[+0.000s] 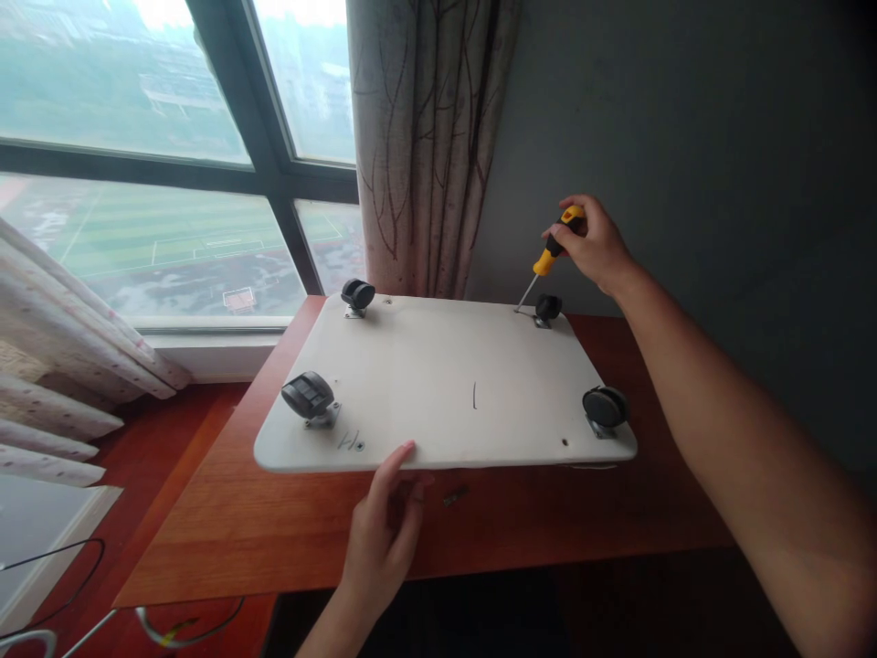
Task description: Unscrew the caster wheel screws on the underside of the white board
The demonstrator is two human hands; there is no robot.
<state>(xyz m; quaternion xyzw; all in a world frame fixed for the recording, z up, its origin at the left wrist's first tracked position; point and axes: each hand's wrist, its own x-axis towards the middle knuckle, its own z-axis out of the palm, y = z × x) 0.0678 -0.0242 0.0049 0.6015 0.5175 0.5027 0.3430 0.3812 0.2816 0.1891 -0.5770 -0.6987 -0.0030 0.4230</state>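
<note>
My right hand [587, 239] is closed round the yellow and black handle of a screwdriver [543, 263]. The screwdriver leans, its tip at a screw hole near the far right corner of a white board [431, 384]. Black casters stand up at the board's corners, such as the far right caster [548, 308], close to the tip, and the near left caster [308, 396]. My left hand [387, 512] is at the board's near edge. Its index finger rests on top and the other fingers curl by the edge, partly hidden.
The board lies on a reddish-brown wooden table [226, 521]. A small metal piece [454, 495] lies in front of the board. Behind are a curtain [425, 137] and a grey wall [650, 137]; a window is on the left. Cables [184, 631] hang at lower left.
</note>
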